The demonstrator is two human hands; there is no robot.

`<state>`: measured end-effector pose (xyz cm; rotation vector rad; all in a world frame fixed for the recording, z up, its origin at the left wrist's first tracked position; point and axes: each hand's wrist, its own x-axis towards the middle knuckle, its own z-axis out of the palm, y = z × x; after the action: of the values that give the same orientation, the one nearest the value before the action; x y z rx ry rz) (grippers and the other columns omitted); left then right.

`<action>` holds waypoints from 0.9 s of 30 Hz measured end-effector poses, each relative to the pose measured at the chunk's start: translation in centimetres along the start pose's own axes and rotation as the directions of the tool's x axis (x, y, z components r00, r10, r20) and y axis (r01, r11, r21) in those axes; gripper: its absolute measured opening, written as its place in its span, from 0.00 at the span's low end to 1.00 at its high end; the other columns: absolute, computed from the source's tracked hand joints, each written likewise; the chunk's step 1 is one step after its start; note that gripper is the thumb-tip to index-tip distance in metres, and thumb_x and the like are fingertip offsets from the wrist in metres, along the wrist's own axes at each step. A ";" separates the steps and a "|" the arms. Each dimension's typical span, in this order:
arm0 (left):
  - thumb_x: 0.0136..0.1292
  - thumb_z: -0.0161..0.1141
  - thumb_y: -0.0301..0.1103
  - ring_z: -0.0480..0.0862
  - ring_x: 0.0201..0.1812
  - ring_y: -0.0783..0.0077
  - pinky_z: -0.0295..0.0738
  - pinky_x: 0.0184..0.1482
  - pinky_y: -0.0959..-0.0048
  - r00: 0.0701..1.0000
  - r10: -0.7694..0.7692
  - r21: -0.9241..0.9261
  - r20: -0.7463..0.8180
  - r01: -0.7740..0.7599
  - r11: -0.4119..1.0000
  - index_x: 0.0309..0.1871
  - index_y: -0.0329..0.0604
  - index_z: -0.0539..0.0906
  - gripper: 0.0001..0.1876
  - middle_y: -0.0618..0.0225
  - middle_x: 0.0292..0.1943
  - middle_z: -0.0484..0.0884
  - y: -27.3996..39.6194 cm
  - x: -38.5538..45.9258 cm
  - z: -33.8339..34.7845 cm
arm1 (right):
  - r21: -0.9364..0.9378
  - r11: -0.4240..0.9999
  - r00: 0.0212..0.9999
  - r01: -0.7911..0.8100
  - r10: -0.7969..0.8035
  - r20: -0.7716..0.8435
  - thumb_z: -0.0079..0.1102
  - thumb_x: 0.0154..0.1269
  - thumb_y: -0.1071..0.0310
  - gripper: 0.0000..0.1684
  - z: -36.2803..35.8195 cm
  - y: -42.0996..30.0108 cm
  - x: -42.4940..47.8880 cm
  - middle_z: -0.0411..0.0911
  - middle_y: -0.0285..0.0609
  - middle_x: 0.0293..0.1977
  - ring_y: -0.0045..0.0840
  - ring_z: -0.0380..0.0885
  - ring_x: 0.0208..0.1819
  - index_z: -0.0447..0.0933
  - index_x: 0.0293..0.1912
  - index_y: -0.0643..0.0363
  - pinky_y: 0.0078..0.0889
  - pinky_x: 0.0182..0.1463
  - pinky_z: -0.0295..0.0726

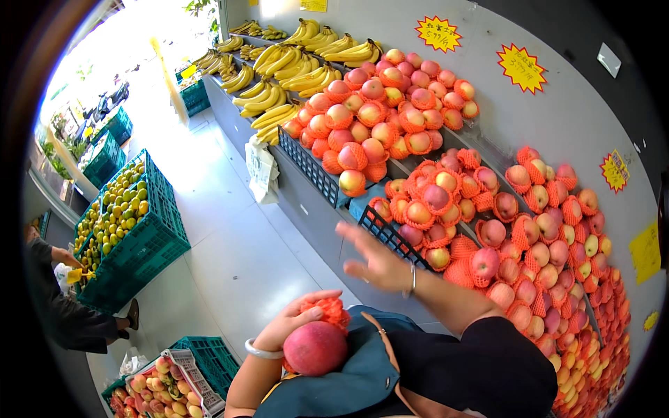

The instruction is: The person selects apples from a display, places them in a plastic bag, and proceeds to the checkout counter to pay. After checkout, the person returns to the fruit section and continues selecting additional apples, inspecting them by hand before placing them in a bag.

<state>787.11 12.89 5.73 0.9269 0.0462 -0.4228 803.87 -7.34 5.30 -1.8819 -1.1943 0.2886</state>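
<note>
My left hand (pixel 298 321), with a pale bangle at its wrist, curls against my teal apron (pixel 339 394). Its thumb and fingers close on crumpled orange foam fruit netting (pixel 329 312). A large red apple (pixel 315 348) sits just below the netting, against the apron and close to the palm; the hand partly hides how it is supported. Fingers spread and blurred, my right hand (pixel 379 258) is empty above the shelf's front edge. Nearest to it are a black plastic grid divider (pixel 392 237) and a heap of apples (pixel 436 197) in orange foam nets.
Bananas (pixel 285 60) lie at the display's far end. A white plastic bag (pixel 261 170) hangs on the shelf front. Green crates (pixel 136 261) of green-yellow citrus stand left, beside another person (pixel 78 308). A crate of peach-like fruit (pixel 162 389) is at lower left. Yellow signs (pixel 438 34) bear writing.
</note>
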 end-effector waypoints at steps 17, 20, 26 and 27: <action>0.71 0.55 0.40 0.80 0.56 0.63 0.75 0.60 0.65 0.972 0.049 0.087 -0.229 -0.030 0.996 0.58 0.31 0.76 0.21 0.55 0.54 0.79 9.2 7.4 -9.9 | -0.710 0.511 0.845 -0.485 0.483 -0.229 0.68 0.54 0.44 0.54 -9.6 18.9 21.4 0.69 0.54 0.58 0.44 0.75 0.55 0.53 0.71 0.58 0.44 0.54 0.78; 0.71 0.55 0.41 0.80 0.55 0.64 0.75 0.60 0.65 0.980 0.000 0.076 -0.198 0.015 0.997 0.58 0.32 0.76 0.21 0.56 0.54 0.79 12.0 10.9 -11.5 | -0.771 0.437 0.818 -0.464 0.544 -0.184 0.71 0.51 0.43 0.54 -9.6 19.0 22.3 0.72 0.50 0.53 0.42 0.79 0.50 0.55 0.68 0.57 0.44 0.48 0.81; 0.72 0.55 0.41 0.81 0.53 0.65 0.75 0.59 0.66 0.990 -0.060 0.040 -0.126 0.066 0.997 0.58 0.31 0.75 0.22 0.56 0.53 0.80 15.0 15.9 -13.9 | -0.603 0.669 0.891 -0.435 0.418 -0.179 0.75 0.47 0.44 0.51 -11.8 19.8 22.0 0.73 0.51 0.54 0.43 0.77 0.53 0.61 0.64 0.56 0.45 0.52 0.79; 0.72 0.55 0.41 0.81 0.53 0.65 0.75 0.59 0.66 0.993 -0.058 0.055 -0.101 0.064 0.996 0.58 0.31 0.75 0.22 0.56 0.53 0.80 15.5 16.7 -14.4 | -0.557 0.725 0.914 -0.405 0.346 -0.213 0.75 0.46 0.44 0.50 -12.4 20.1 21.8 0.74 0.52 0.54 0.44 0.77 0.53 0.63 0.63 0.56 0.45 0.53 0.78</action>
<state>810.22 26.69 5.25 1.0055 0.1538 -0.4359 834.90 0.54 2.58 -2.6684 -0.8748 0.0303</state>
